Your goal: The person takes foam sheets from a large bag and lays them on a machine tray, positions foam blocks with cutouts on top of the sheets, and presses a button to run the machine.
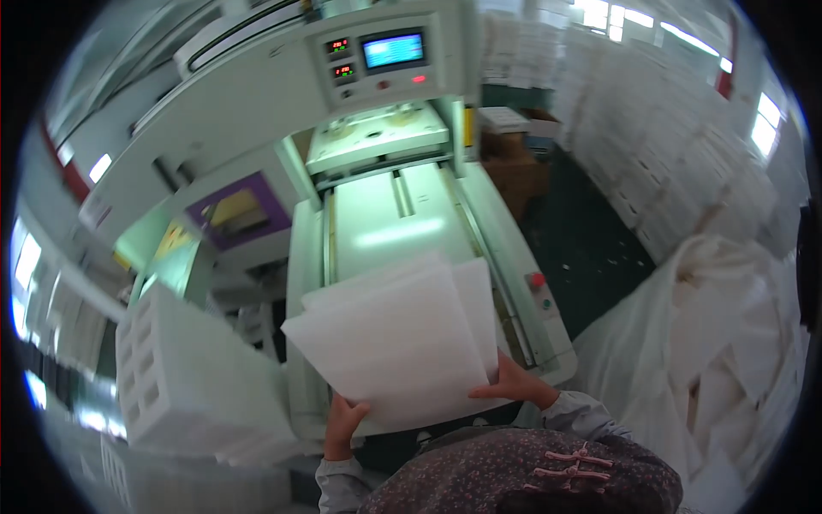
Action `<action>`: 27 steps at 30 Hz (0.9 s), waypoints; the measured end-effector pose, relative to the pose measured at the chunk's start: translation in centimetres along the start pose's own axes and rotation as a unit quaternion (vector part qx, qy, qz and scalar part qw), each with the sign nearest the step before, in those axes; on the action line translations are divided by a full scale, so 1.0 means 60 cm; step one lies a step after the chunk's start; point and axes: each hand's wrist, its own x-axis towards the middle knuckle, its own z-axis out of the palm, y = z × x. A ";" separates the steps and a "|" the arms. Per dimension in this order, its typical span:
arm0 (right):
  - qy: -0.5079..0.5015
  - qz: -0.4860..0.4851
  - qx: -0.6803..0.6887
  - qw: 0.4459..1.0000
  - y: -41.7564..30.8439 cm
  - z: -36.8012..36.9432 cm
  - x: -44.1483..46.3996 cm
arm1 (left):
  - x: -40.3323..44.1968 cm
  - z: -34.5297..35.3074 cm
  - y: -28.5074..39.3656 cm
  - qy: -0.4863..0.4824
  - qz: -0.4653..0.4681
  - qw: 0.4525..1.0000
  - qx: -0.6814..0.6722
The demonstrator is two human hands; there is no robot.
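Several white foam sheets [398,347] are held up in a loose, uneven stack in front of me, over the near end of a machine bed [385,214]. My left hand [344,420] grips the lower left edge, its thumb on the top sheet. At the lower right, my right hand [514,383] holds the stack with its thumb across the front; its other fingers are mostly hidden behind the sheets. The stack covers the near part of the bed.
A control panel with a lit screen [393,50] tops the machine. A red button [537,280] sits on its right side. White foam blocks with square holes [193,377] stand at left. At right are a large white sack [651,343] of foam pieces and tall white stacks [651,137].
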 end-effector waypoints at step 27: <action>-0.294 -0.114 0.028 0.949 0.047 0.251 0.194 | -0.259 -0.062 -0.138 0.331 -0.110 0.934 -0.079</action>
